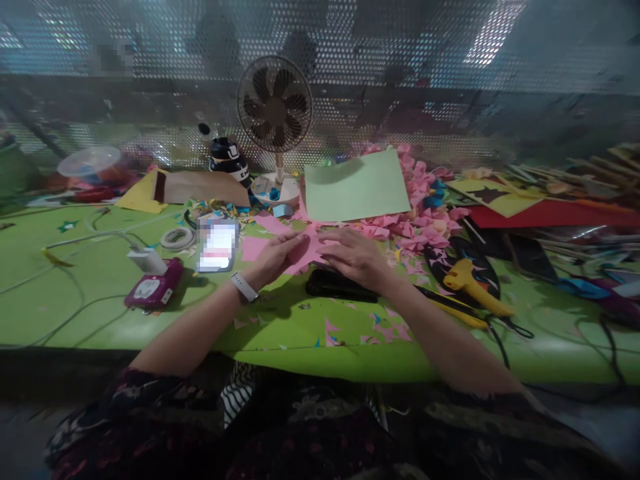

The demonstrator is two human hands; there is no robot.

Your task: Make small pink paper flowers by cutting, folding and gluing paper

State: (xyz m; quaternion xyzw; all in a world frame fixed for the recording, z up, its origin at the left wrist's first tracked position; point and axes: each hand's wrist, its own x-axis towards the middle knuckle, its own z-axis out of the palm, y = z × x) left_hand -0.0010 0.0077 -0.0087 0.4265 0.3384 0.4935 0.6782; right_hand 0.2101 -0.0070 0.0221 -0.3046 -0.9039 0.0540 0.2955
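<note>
Between my hands, above the green table [285,320], is a piece of pink paper [311,248]. My left hand [283,253] pinches its left side, thumb on top. At its right edge is my right hand [353,255], fingers bent and spread a little around the paper; their tips are blurred, so I cannot tell how firmly they touch it. Another flat pink paper sheet [254,248] lies just left of my left hand. Under my right hand rests a black object [340,285], partly covered. Small pink scraps [330,330] are scattered nearer to me.
A yellow glue gun [475,287] and a yellow-black cutter [453,308] lie at right. Behind are a pile of pink folded pieces [425,193], a pale green sheet [357,187] and a fan [275,107]. A lit phone [218,245] and a purple power socket [155,285] with cables stand left.
</note>
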